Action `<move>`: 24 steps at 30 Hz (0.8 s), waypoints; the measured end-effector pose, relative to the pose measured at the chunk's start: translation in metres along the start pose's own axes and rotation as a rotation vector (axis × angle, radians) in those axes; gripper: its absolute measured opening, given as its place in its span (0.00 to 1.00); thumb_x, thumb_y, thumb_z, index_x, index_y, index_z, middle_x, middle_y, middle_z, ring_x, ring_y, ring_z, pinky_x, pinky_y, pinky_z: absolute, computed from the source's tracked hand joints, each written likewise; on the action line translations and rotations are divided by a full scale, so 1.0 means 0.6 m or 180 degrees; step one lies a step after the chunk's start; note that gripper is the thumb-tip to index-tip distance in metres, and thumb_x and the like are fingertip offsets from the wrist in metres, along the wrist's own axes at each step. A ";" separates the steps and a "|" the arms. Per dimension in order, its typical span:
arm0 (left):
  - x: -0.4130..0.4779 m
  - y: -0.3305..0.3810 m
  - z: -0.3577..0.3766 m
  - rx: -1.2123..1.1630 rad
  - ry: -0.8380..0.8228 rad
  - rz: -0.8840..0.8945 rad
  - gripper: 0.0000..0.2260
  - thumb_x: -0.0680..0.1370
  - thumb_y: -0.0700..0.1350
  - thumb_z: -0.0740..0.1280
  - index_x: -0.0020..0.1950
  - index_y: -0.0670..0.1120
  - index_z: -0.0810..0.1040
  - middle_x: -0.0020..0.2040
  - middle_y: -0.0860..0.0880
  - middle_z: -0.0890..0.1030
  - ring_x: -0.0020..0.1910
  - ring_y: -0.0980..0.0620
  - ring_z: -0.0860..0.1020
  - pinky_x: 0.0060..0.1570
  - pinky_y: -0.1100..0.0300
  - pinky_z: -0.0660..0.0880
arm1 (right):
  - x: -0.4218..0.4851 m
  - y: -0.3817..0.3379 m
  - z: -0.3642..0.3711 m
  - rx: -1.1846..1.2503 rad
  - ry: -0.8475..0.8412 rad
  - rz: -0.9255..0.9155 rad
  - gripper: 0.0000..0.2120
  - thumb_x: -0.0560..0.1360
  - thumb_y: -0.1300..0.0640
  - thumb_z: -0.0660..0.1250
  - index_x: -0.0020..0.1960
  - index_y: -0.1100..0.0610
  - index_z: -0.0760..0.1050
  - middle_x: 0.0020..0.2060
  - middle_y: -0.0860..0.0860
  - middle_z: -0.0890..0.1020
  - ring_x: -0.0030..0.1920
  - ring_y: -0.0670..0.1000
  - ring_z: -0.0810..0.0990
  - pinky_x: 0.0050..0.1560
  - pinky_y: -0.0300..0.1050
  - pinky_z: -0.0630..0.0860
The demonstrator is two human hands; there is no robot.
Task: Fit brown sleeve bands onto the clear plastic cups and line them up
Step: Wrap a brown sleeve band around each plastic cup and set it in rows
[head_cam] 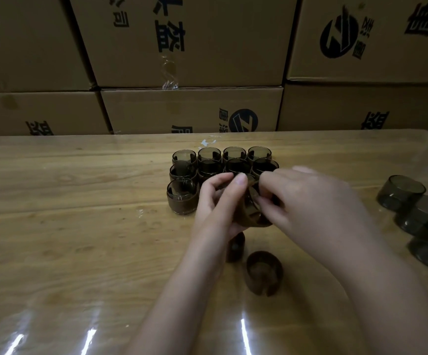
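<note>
Over the middle of the table [79, 201], both hands work one cup [252, 201]. The left hand [216, 201] curls round it, and the right hand [310, 201] pinches the brown band [244, 217] near its rim. Banded cups [209, 160] stand in rows just behind. Spare bands [264, 271] lie nearer, and bare cups [401, 192] sit off right.

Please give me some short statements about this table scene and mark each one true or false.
1. The left hand and the right hand both hold one cup with a brown band. True.
2. The unbanded cups stand on the left of the table. False: they stand at its right edge.
3. A loose brown band lies nearer the person than the hands. True.
4. Plastic crates are stacked behind the table. False: cardboard boxes are.
</note>
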State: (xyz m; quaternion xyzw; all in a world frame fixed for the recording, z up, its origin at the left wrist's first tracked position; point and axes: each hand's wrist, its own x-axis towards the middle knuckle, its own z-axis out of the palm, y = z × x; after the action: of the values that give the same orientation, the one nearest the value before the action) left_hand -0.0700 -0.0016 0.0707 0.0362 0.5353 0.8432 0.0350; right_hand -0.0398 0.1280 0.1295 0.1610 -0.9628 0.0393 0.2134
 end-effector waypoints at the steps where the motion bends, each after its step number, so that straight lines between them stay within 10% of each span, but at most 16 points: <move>1: 0.000 -0.001 -0.002 0.0038 -0.0015 0.0032 0.30 0.58 0.61 0.73 0.57 0.53 0.77 0.54 0.47 0.80 0.49 0.53 0.82 0.40 0.59 0.79 | -0.001 -0.003 0.000 -0.0017 0.0076 -0.0018 0.07 0.74 0.49 0.58 0.40 0.48 0.63 0.34 0.44 0.71 0.39 0.47 0.65 0.27 0.40 0.53; 9: 0.002 0.000 -0.004 -0.0369 -0.0089 0.0175 0.28 0.68 0.55 0.70 0.64 0.43 0.73 0.54 0.41 0.80 0.47 0.49 0.83 0.40 0.52 0.81 | 0.004 -0.009 0.037 0.2257 0.1003 0.0467 0.08 0.74 0.46 0.63 0.45 0.47 0.66 0.46 0.47 0.76 0.47 0.48 0.77 0.44 0.44 0.75; 13: 0.000 0.000 0.002 -0.0445 0.0013 0.0372 0.35 0.65 0.60 0.68 0.65 0.41 0.71 0.53 0.41 0.80 0.46 0.47 0.82 0.31 0.59 0.78 | 0.012 -0.007 0.055 0.3453 0.0155 0.1356 0.27 0.65 0.26 0.54 0.54 0.41 0.72 0.48 0.37 0.81 0.53 0.38 0.79 0.56 0.46 0.77; 17: -0.004 -0.004 0.004 -0.0443 0.0242 0.0501 0.35 0.64 0.61 0.67 0.64 0.40 0.72 0.54 0.39 0.80 0.44 0.47 0.82 0.29 0.59 0.76 | 0.012 -0.013 0.059 0.3529 -0.0121 0.1193 0.30 0.69 0.27 0.49 0.53 0.45 0.78 0.46 0.43 0.84 0.52 0.45 0.81 0.56 0.56 0.77; 24: -0.005 0.004 0.005 -0.0572 0.0555 0.0632 0.38 0.65 0.61 0.68 0.65 0.35 0.70 0.59 0.34 0.79 0.56 0.34 0.80 0.34 0.55 0.79 | 0.011 -0.042 0.065 0.2955 0.0375 0.1223 0.26 0.81 0.40 0.45 0.51 0.50 0.79 0.39 0.45 0.83 0.44 0.40 0.80 0.47 0.45 0.79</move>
State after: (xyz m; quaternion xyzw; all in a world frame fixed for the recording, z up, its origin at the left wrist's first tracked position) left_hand -0.0668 -0.0003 0.0739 0.0124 0.4524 0.8870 -0.0920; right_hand -0.0526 0.0964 0.0971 0.0563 -0.8423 0.5109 0.1622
